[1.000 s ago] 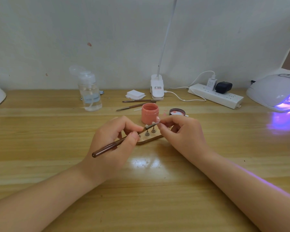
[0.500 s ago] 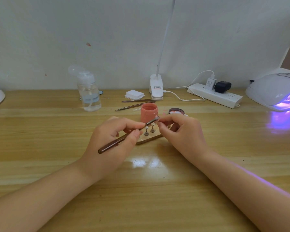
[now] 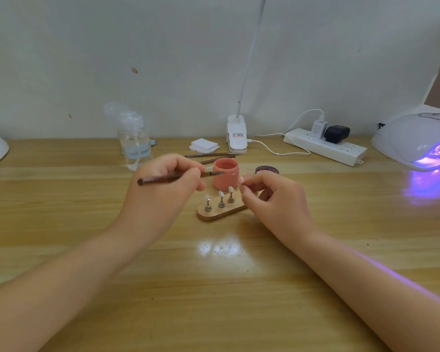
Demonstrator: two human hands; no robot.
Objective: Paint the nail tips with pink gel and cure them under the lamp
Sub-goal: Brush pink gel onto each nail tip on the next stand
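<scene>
Pink gel sits in the open jar just above the frame's centre, and in the head view the brush lies across the left hand, pinched between thumb and curled fingers, its bristle end over the jar's mouth. The right hand, to the right of centre, has fingertips pinched together on a small pale piece that looks like 1 nail tip, though it is too small to be sure. Below the jar, the wooden stand carries 3 visible nail tips on metal pegs. The curing lamp glows violet at the right edge, well apart from the stand.

The risks, as I judge them: an overloaded brush could drip on the table or on the tips as it crosses back, and the left hand, close to the jar, could knock it. The pinched tip could slip, being held only by fingertips.

Against the picture 0.5 s ago, the brush has left the stand and swung up to the jar, and the 3 pegs, then partly covered by the hands, now show plainly.
</scene>
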